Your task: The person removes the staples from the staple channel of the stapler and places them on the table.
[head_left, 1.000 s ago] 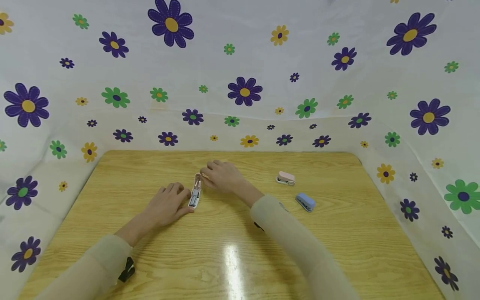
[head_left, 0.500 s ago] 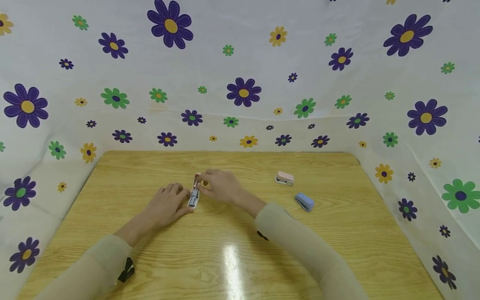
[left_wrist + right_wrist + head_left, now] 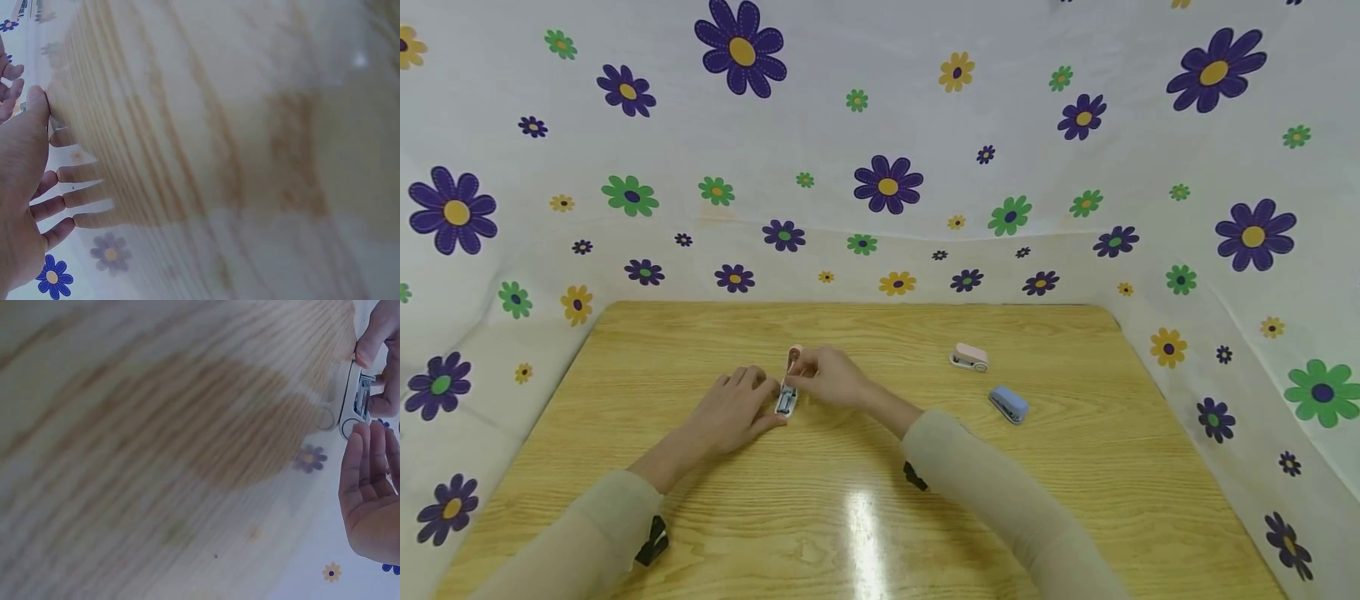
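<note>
A small white stapler lies opened out flat on the wooden table, its pink-lined cover folded away from me and the metal channel bared. My left hand grips its near half, thumb at the near end and fingers along the left side. From the right, my right hand reaches in with thumb and forefinger pinched at the stapler's middle; I cannot tell which small part is between them. In the right wrist view the white side of the stapler shows, with right fingertips by its round hinge. The left wrist view shows mostly tabletop and the left hand.
To the right on the table stand a pink stapler and a blue stapler, both closed. A white cloth with printed flowers walls in the back and sides of the table.
My right hand has moved from the stapler's far end toward its middle, thumb and forefinger coming together there. My left hand and the stapler have stayed in place.
</note>
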A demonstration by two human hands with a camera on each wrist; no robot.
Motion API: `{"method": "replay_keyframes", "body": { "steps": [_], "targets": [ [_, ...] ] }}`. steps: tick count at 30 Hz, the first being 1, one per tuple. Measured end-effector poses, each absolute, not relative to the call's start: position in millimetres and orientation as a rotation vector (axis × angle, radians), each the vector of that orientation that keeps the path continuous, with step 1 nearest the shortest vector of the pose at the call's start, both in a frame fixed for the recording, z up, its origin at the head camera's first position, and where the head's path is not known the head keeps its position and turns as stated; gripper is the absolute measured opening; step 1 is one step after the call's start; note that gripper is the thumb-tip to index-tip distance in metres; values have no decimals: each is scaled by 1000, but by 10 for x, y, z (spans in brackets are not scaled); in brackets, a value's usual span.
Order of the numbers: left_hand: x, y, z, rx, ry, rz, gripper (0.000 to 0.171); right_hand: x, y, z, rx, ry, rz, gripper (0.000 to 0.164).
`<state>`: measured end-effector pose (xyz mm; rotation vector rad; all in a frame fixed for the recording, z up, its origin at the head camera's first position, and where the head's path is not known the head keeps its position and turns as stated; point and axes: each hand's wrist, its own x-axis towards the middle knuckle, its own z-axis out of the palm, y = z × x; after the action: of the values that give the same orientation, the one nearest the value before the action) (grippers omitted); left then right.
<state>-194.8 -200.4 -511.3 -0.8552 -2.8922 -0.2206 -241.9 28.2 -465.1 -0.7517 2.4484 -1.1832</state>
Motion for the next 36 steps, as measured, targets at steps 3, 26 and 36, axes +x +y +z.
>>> {"method": "replay_keyframes", "body": {
  "steps": [3, 26, 36],
  "targets": [
    [-1953, -2007, -5118, -855, -2887, -226, 45, -2423, 262, -4666, -711, 2387, -1187, 18],
    [-1942, -2006, -5115, -865, -2867, -192, 44, -2420, 142, -4678, -593, 2345, -1081, 18],
    [-1939, -2006, -5117, -858, -2873, -191, 44, -2438, 156, -4712, -538, 2253, -1172, 12]
  ]
}}
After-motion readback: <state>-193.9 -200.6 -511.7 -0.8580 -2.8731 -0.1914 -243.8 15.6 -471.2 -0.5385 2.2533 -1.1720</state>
